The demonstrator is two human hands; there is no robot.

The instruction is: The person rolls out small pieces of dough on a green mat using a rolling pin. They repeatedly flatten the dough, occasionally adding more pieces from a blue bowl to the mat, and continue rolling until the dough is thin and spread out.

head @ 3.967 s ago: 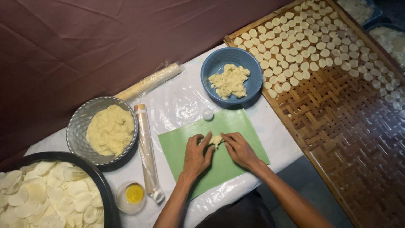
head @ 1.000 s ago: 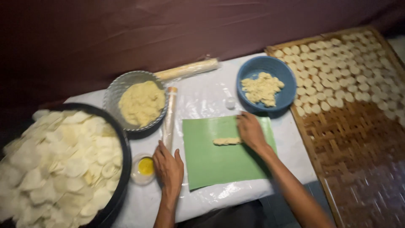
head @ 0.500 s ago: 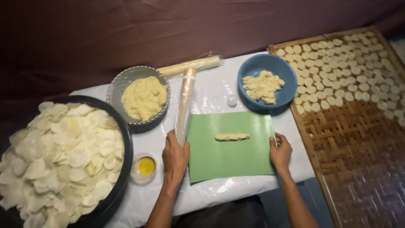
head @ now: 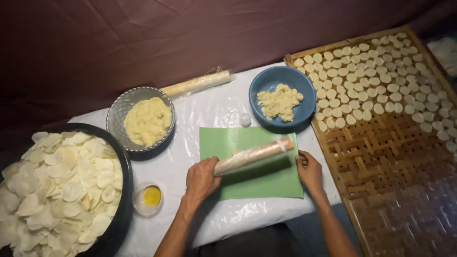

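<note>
Rolling pin [head: 254,154] in left hand [head: 202,178] hides dough on green mat [head: 266,183].

mat [head: 266,183]: plain light green
rolling pin [head: 254,155]: pale tan under clear wrap
right bowl [head: 304,90]: blue, pale yellow dough inside
left bowl [head: 116,112]: grey mesh pattern, yellow dough
basin [head: 124,190]: black, cream-white discs
small cup [head: 151,196]: clear, bright yellow liquid
tray [head: 381,157]: brown woven lattice
table [head: 209,107]: glossy white cover
</note>
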